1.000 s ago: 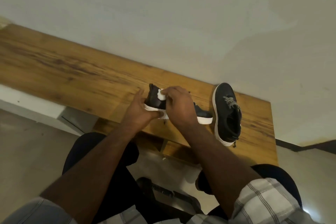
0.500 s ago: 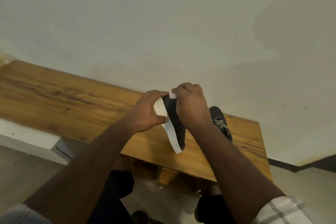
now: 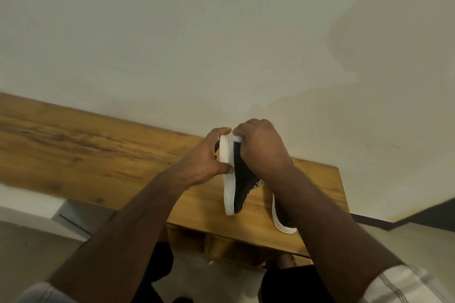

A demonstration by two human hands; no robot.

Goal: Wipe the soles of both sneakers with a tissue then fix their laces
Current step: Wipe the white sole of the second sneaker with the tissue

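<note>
The right hand (image 3: 261, 147) and forearm cover most of the second sneaker (image 3: 283, 222); only its white sole edge and a dark strip show. A tissue cannot be told apart from the held sneaker (image 3: 240, 179) and its white sole. The right fingertips are hidden behind that sneaker. The desk (image 3: 86, 155) runs off the left edge.

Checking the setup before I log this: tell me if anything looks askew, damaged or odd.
Nothing stands out. Both hands, left hand and right hand, hold one sneaker tipped up on the wooden table; the other sneaker lies flat beside it.
</note>
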